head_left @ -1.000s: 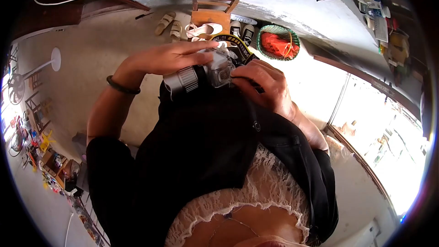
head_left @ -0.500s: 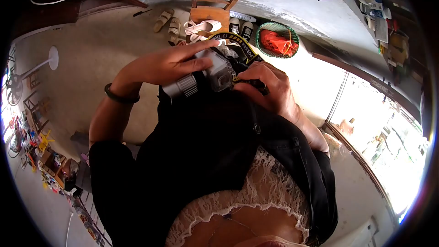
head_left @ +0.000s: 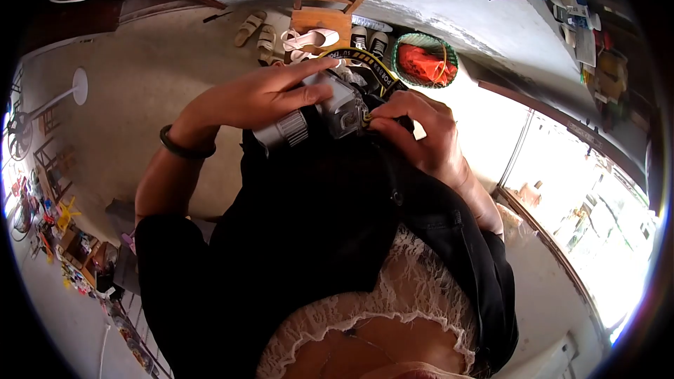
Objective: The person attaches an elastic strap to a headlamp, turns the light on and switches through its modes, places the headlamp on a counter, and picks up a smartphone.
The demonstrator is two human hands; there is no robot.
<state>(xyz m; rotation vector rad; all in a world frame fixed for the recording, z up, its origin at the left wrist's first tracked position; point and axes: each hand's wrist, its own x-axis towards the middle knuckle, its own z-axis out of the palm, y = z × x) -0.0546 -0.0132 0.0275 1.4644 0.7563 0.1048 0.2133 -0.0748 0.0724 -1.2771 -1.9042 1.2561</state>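
Observation:
A silver device with a ridged barrel (head_left: pixel 286 130) and a clear-looking grey end sits against the dark shirt front; its exact kind is hard to make out. A black strap with yellow lettering (head_left: pixel 382 74) loops from its far side. My left hand (head_left: pixel 270 96) is wrapped over the device from the left, its index finger and thumb apart on the silver casing. At the device's right end, my right hand (head_left: pixel 421 130) pinches a thin yellow-and-black piece of the strap between thumb and index finger. Where that piece joins the device is partly hidden by the fingers.
Beyond the hands stands a wooden chair (head_left: pixel 319 24) with pale shoes (head_left: pixel 309 38) at it. Sandals (head_left: pixel 250 28) and dark sneakers (head_left: pixel 378 44) are on the floor. A green basket (head_left: pixel 449 78) holds something red. On the left is a white-based fan (head_left: pixel 81 86).
My right hand has shifted slightly right, and a bright gap now shows under its fingers. The device has turned a little, and its silver casing is less blurred. My left hand keeps its hold.

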